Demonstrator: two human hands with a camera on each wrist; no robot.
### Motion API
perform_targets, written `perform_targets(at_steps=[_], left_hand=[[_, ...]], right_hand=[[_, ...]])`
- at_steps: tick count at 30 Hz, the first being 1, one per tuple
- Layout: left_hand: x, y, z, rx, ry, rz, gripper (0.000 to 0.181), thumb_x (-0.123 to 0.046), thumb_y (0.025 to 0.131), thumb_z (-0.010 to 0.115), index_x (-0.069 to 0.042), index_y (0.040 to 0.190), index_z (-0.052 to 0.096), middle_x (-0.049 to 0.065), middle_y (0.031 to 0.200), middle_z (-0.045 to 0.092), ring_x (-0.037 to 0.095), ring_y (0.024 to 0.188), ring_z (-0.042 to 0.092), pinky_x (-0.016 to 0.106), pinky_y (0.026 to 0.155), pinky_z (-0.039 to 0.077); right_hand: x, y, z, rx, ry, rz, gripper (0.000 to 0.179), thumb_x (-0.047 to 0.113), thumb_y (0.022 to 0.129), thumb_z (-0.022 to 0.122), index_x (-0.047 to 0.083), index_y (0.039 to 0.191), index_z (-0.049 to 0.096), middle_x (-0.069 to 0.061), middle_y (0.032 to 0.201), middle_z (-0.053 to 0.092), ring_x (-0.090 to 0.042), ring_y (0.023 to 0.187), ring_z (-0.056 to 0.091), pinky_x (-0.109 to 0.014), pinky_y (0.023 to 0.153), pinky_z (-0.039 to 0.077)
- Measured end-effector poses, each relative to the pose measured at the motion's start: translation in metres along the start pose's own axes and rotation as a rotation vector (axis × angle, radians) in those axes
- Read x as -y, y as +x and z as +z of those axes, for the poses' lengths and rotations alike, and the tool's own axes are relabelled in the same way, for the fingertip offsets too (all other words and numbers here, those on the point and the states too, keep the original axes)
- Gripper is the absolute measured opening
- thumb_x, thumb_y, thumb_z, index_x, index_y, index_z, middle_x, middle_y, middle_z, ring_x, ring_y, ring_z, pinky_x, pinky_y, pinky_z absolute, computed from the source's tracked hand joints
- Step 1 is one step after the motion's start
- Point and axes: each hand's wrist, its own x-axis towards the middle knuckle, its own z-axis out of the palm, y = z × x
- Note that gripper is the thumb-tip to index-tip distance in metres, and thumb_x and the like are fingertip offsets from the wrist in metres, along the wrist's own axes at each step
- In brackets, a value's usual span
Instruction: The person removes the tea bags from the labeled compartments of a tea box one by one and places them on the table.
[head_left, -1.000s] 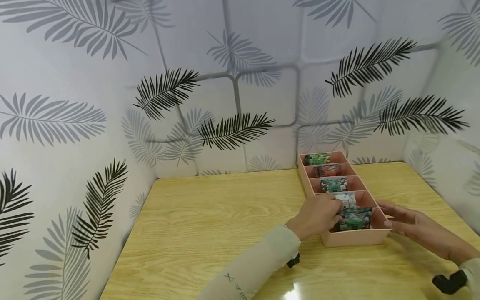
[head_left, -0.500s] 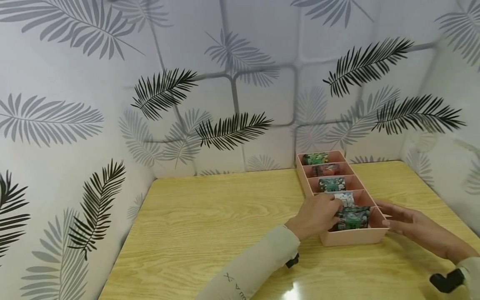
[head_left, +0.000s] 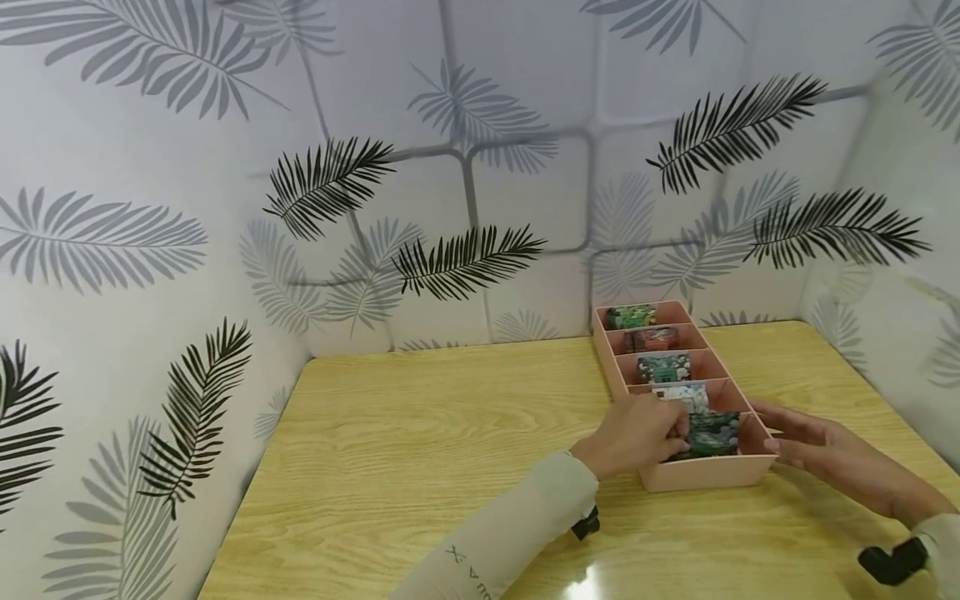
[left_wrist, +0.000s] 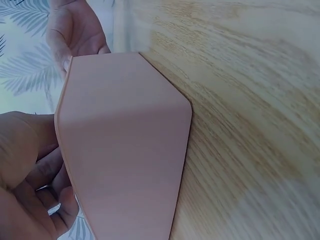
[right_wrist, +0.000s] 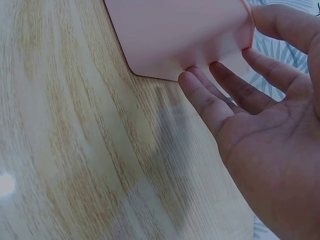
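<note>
A long pink divided box [head_left: 708,475] stands on the table at the right in the head view. My left hand [head_left: 637,429] reaches over its left rim into the front compartment. The curled fingers pinch the left edge of a dark green patterned packet [head_left: 712,435]; their tips are partly hidden. In the left wrist view, the box wall [left_wrist: 125,120] covers what this hand [left_wrist: 30,175] holds. My right hand [head_left: 840,458] steadies the box's right side, fingertips touching the wall and thumb by the rim. Its fingers look fairly straight in the right wrist view [right_wrist: 270,115].
Behind the front compartment, a white packet [head_left: 686,396], a green-and-white packet [head_left: 663,368], a red packet [head_left: 652,339] and a green-yellow packet [head_left: 632,317] lie in separate compartments. The wood-grain table [head_left: 420,450] meets a leaf-patterned wall covering [head_left: 525,200] behind the box.
My left hand has shifted slightly in the front compartment, and the dark green packet under its fingers has turned a little. More of the white packet shows. The right hand stays on the box.
</note>
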Motion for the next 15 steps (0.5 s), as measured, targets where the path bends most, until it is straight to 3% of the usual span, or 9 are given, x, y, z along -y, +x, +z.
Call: perform_targets(at_steps=[4, 9, 15], left_hand=[[0.000, -0.001, -0.001, 0.004, -0.034, 0.010, 0.007, -0.037, 0.091, 0.064, -0.031, 0.089, 0.066, -0.022, 0.077, 0.057, -0.009, 0.064, 0.047, 0.011, 0.056, 0.038], [0.003, -0.006, -0.003, -0.028, -0.096, 0.029, 0.011, -0.036, 0.094, 0.059, -0.028, 0.094, 0.066, -0.021, 0.077, 0.056, -0.008, 0.064, 0.047, 0.010, 0.059, 0.038], [0.011, -0.014, -0.013, -0.134, -0.186, 0.028, 0.017, -0.035, 0.096, 0.055, -0.025, 0.105, 0.066, -0.019, 0.082, 0.061, -0.011, 0.057, 0.047, 0.008, 0.058, 0.039]], right_hand=[[-0.003, 0.001, -0.002, 0.003, -0.010, -0.003, 0.062, 0.028, 0.104, 0.042, 0.018, 0.155, 0.007, -0.015, 0.158, 0.000, 0.021, 0.111, 0.039, -0.049, 0.100, 0.039], [-0.006, 0.001, -0.003, 0.012, -0.005, -0.019, 0.061, 0.026, 0.104, 0.041, 0.019, 0.155, 0.007, -0.014, 0.159, 0.000, 0.019, 0.113, 0.039, -0.042, 0.098, 0.042], [-0.008, 0.001, -0.003, 0.001, 0.015, -0.012, 0.062, 0.026, 0.104, 0.042, 0.017, 0.155, 0.008, -0.008, 0.158, 0.006, 0.018, 0.112, 0.041, -0.034, 0.094, 0.045]])
